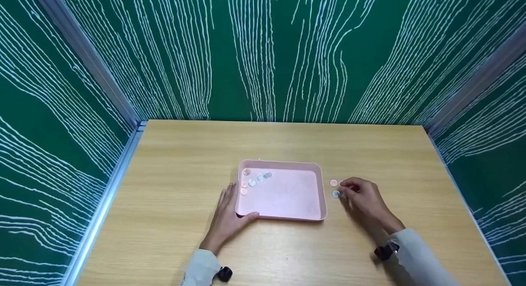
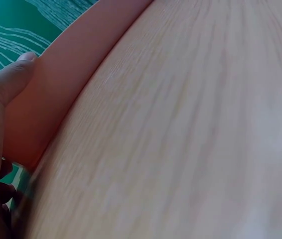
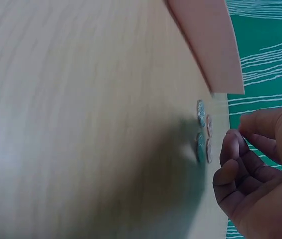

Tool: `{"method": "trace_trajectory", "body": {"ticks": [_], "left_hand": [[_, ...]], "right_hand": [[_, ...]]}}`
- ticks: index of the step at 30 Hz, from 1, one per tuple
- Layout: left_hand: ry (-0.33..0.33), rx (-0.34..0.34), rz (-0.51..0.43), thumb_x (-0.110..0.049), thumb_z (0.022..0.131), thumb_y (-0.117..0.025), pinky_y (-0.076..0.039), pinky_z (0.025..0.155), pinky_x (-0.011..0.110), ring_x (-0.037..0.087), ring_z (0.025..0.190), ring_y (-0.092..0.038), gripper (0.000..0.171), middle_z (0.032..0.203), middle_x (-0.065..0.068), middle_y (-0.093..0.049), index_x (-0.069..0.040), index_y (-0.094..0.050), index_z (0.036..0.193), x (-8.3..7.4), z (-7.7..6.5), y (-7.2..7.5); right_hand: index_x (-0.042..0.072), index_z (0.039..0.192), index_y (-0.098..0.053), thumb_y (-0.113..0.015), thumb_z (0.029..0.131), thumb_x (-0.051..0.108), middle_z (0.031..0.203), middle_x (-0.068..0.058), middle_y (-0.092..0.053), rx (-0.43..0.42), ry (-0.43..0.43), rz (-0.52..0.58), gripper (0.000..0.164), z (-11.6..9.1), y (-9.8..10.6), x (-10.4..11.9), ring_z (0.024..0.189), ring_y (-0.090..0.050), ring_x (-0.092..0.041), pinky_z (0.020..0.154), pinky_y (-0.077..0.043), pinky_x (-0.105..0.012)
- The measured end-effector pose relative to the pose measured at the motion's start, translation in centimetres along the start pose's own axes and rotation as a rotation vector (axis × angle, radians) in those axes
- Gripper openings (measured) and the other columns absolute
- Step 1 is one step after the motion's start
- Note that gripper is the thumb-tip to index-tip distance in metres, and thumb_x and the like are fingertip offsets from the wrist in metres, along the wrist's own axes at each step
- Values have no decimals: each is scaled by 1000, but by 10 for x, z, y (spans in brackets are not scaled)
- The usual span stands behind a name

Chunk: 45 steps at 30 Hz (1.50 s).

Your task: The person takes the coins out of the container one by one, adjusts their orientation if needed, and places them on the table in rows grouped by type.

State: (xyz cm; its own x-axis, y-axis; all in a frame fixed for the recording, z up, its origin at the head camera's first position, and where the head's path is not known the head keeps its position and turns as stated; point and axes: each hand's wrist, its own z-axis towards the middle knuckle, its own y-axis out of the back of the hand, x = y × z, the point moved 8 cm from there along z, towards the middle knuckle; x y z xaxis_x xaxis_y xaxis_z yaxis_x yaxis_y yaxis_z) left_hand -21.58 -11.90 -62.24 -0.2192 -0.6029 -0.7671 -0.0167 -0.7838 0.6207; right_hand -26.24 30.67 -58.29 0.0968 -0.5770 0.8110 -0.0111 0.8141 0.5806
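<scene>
At the near left corner of the pink tray (image 1: 283, 217), my left hand (image 1: 228, 220) rests with its fingers along the left wall and its thumb along the front wall. The left wrist view shows the thumb (image 2: 16, 77) near the rim. Several copper and silver coins (image 1: 252, 182) lie in the tray's left part. Right of the tray, my right hand (image 1: 365, 195) hovers by a copper coin (image 1: 333, 182) and a silver coin (image 1: 335, 194) on the table. Thumb and forefinger are brought together; I cannot tell whether a coin is between them. Two more coins show in the right wrist view.
The wooden table (image 1: 185, 154) extends around the tray on all sides. Green panels (image 1: 283, 72) with white wavy lines stand behind it and at both sides, joined by metal posts (image 1: 94, 60). A dark wrist device (image 1: 386, 250) is on the right wrist.
</scene>
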Motion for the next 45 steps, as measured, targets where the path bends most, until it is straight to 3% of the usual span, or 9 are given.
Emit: {"method": "trace_trajectory", "body": {"ticks": [7,12,18,30,36,45], "left_hand": [[3,8,-10,-63,86,-88,-11,138,58,44,167,-21,124,177,27,-28,-3,-26,174,1,-2,0],[-8,7,7,-66,87,-86,-12,137,59,45,166,-22,124,178,25,-29,-2,-26,174,3,-4,-1],[43,14,2,-65,86,-87,-11,138,57,42,168,-17,124,180,21,-25,-8,-24,176,7,-6,-2],[35,10,13,-66,86,-87,-13,137,62,46,167,-20,124,178,25,-26,-5,-25,175,7,-6,-2],[41,12,7,-66,86,-88,-14,137,62,46,167,-19,124,178,26,-26,-7,-25,176,5,-2,-2],[38,5,-3,-64,87,-88,-13,137,61,45,167,-19,123,179,25,-25,-7,-25,176,5,0,-1]], "right_hand": [[-5,112,-81,-76,101,-1,99,-14,-80,32,48,50,12,6,-10,18,81,-68,-13,68,-54,-16],[-3,112,-81,-75,100,-3,99,-10,-79,62,75,27,13,15,-21,31,84,-67,-16,70,-54,-19],[-3,109,-81,-76,99,-4,100,-10,-81,114,148,-8,11,27,-41,46,85,-70,-18,74,-57,-21],[-6,112,-81,-72,100,-8,106,-16,-80,224,220,-30,15,44,-70,74,87,-68,-22,76,-60,-24],[-4,108,-82,-71,99,-10,102,-10,-80,235,265,-92,16,54,-75,84,90,-69,-20,80,-61,-29],[-5,111,-81,-72,99,-7,106,-14,-81,307,287,-97,15,65,-85,96,91,-69,-21,82,-61,-34]]}}
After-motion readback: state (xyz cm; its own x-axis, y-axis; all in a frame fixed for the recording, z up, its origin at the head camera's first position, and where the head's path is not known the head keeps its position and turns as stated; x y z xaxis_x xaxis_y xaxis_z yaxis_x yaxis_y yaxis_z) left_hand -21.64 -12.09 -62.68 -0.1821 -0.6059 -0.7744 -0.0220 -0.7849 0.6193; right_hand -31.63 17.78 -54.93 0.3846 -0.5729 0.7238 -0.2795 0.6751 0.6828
